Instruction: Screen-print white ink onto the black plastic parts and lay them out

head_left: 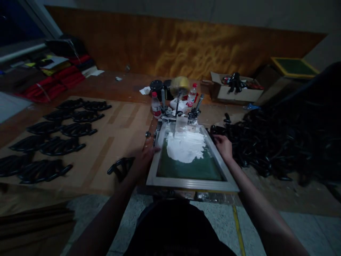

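Left hand (144,158) fingers curl on the frame (191,184) edge; right hand (223,146) fingers grip its right rail.

The scene is dim and underexposed. The brightest patch is the white paste (185,145) between the two hands' fingers; the wooden wall panel (186,49) beyond them shows a warm sheen. The black pile (279,142) right of the fingers sinks into shadow. Edges bow outward and darken, detail grainy and soft.

Bottles (156,105) behind frame (191,183) (parts (266,142) rightward)
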Available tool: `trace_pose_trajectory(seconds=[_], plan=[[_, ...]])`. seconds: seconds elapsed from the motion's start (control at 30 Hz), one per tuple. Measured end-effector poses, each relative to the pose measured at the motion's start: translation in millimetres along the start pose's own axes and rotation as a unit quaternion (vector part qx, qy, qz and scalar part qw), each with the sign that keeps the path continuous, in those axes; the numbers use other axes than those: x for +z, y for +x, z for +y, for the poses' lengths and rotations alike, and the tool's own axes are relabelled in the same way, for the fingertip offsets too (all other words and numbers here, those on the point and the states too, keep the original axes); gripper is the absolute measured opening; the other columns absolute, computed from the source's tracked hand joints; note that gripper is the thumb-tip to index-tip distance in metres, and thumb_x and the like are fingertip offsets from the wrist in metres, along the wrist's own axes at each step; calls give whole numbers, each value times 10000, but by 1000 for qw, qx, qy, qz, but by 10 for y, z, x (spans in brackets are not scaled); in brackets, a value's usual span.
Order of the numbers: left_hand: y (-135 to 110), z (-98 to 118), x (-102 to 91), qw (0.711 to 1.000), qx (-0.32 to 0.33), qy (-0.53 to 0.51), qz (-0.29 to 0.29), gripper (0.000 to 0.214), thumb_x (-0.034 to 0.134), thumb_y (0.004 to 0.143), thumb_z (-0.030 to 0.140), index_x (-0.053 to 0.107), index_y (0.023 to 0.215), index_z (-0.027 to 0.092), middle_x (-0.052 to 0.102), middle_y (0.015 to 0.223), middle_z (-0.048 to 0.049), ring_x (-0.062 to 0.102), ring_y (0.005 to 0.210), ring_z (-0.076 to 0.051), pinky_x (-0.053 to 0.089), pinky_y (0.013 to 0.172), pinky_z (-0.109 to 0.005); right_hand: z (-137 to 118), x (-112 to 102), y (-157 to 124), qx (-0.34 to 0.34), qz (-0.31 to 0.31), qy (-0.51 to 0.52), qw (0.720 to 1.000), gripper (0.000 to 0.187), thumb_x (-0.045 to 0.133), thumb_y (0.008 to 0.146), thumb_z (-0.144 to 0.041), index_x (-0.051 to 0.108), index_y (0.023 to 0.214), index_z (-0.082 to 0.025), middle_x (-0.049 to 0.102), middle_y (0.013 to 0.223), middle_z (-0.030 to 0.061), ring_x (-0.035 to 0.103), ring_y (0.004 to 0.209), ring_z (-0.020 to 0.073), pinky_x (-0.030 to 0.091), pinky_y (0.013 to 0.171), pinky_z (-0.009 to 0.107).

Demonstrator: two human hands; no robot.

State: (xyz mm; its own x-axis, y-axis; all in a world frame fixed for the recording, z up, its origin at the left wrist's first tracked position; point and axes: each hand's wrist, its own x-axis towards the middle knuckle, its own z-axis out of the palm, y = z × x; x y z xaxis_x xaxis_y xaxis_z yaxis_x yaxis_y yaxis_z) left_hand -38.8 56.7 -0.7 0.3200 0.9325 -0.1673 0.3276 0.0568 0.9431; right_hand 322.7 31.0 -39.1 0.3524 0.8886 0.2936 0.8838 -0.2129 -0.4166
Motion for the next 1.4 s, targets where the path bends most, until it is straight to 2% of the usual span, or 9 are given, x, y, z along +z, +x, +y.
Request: trace_pose_trajectory(seconds=[0.07, 0.17, 0.33, 0.6, 0.77, 0.93, 1.17, 1.3, 1.4], plan=[[-79, -319, 106, 999, -48, 24, 1, 642, 538, 823, 584, 600, 1305, 164, 723, 989, -92, 665, 919, -261, 554, 777, -369, -179, 0, 148, -29, 7, -7, 1000, 410, 548, 900, -260, 637, 1273, -116, 629, 1240, 185, 597, 1112, 267, 488, 936, 397], [-74, -690, 308, 996, -81, 15, 20, 739, 591, 810, 533, 481, 1427, 141, 721, 1005, -117, 671, 886, -259, 551, 786, -378, -694, 132, 271, -141, -44, -50, 988, 692, 676, 827, -299, 440, 1460, -150, 364, 1525, 200, 409, 1329, 349, 392, 1041, 476], [39, -967, 423, 997, -70, 8, 7, 734, 579, 836, 496, 444, 1442, 104, 707, 1105, -155, 661, 1035, -286, 532, 890, -394, -1191, 337, 111, -195, -248, -133, 940, 268, 555, 879, -210, 657, 1124, -177, 663, 1142, 118, 589, 1049, 257, 455, 863, 314], [36, -975, 397, 996, -93, 13, -2, 730, 563, 839, 509, 441, 1438, 110, 715, 984, -118, 674, 924, -257, 531, 859, -381, -988, 71, -323, -399, -382, -71, 830, 213, 537, 843, -111, 668, 995, -182, 685, 1030, 73, 603, 970, 201, 428, 774, 277], [40, -935, 401, 996, -91, 16, -2, 729, 543, 831, 490, 447, 1425, 79, 693, 863, -89, 657, 821, -246, 532, 788, -384, -989, 163, -354, -352, -304, -75, 882, 195, 539, 868, -157, 669, 1013, -172, 683, 1028, 99, 589, 965, 225, 425, 783, 301], [23, -902, 407, 996, -90, 3, 2, 715, 556, 825, 477, 458, 1415, 84, 707, 917, -107, 663, 853, -252, 533, 801, -384, -923, 231, -503, -361, -329, -36, 872, 240, 535, 874, -164, 667, 1073, -181, 685, 1044, 88, 608, 934, 206, 437, 769, 285], [4, -483, 182, 999, -40, 32, 18, 641, 553, 821, 504, 545, 1364, 164, 683, 1173, -120, 614, 1105, -282, 516, 900, -389, -1120, 92, 337, -229, -202, -44, 951, 558, 577, 924, -383, 449, 1458, -279, 672, 1157, 74, 638, 962, 226, 462, 769, 284], [66, -34, 23, 998, -19, 47, 38, 491, 387, 909, 509, 691, 1135, 197, 696, 1135, -71, 617, 1086, -277, 512, 904, -396, -635, -153, 732, -105, -83, 18, 991, 398, 490, 965, -363, 601, 1304, -187, 687, 1112, 96, 640, 912, 208, 486, 811, 318], [193, 366, -7, 996, 25, -36, 74, 506, 316, 947, 500, 687, 1083, 183, 706, 1030, -63, 649, 980, -244, 532, 839, -362, -150, -185, 663, 29, -60, 44, 997, 387, 378, 991, -333, 662, 1123, -107, 707, 988, 122, 641, 865, 213, 506, 789, 343]])
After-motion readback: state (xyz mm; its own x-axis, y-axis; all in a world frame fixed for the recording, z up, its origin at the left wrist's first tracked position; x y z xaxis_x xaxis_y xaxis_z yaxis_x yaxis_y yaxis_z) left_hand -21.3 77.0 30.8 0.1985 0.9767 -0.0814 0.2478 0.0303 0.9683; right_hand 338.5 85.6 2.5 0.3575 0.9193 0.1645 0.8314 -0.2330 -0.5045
